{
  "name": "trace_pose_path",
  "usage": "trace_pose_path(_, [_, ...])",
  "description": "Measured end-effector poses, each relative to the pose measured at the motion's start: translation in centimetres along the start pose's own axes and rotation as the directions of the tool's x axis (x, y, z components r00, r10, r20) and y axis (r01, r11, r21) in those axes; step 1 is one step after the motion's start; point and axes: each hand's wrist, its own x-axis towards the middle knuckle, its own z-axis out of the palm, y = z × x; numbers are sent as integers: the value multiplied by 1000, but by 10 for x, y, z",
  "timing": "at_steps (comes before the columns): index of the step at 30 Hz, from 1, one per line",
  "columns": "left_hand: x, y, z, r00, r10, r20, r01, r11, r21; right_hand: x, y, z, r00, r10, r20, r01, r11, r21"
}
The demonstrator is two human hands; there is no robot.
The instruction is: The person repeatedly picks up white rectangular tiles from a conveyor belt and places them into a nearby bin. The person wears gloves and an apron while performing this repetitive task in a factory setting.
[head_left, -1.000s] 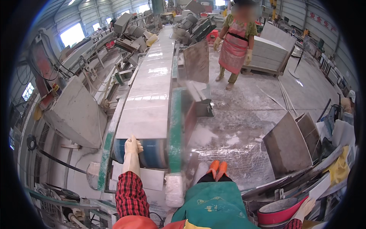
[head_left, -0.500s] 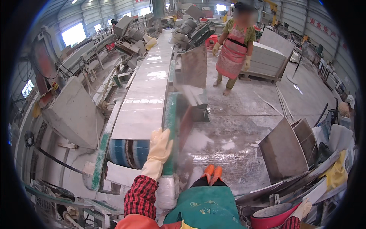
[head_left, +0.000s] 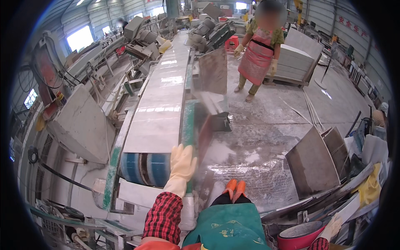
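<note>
My left hand (head_left: 182,164), in a cream rubber glove, lies with stretched fingers over the green side rail (head_left: 190,125) of a conveyor, beside the near corner of a pale polished stone slab (head_left: 152,135). It grips nothing that I can see. Under the slab's near end, the blue belt roller (head_left: 158,168) shows. At the lower right, my right hand (head_left: 333,227), gloved alike, is out to the side above a pink tub (head_left: 299,235), close to a white strip of stone (head_left: 348,208). Its fingers look stretched out; whether they touch the strip, I cannot tell.
A co-worker in a pink apron (head_left: 259,58) stands on the wet floor beyond the conveyor. Brown boards (head_left: 312,162) lean at the right. Stacked slabs (head_left: 291,62) sit on a pallet behind the co-worker. Machine motors (head_left: 204,31) flank the belt's far part.
My left hand has shifted right, off the slab's corner and onto the rail. My right hand stays near the tub. The view has moved slightly, and the co-worker has changed stance a little.
</note>
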Motion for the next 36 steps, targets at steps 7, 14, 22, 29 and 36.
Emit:
trace_pose_path(7, [-1, 0, 1, 1000, 3, -28, -4, 1000, -12, -15, -9, -20, 999, 16, 42, -15, 1000, -13])
trace_pose_path(14, [6, 2, -5, 991, 133, 16, -131, 986, -103, -22, -15, -25, 997, 72, 41, -70, 997, -42])
trace_pose_path(22, [7, 0, 0, 969, 207, -138, -236, 940, -246, -22, -4, -1, 996, 40, -81, -37, 999, 39])
trace_pose_path(29, [4, -4, 1, 974, 197, -113, -220, 943, -248, -28, -4, -6, 999, -6, -42, 9, 998, 69])
trace_pose_path(36, [2, -7, -1, 986, 126, 112, -92, 958, -273, -42, -29, -42, 988, 99, 121, -101, 995, 11])
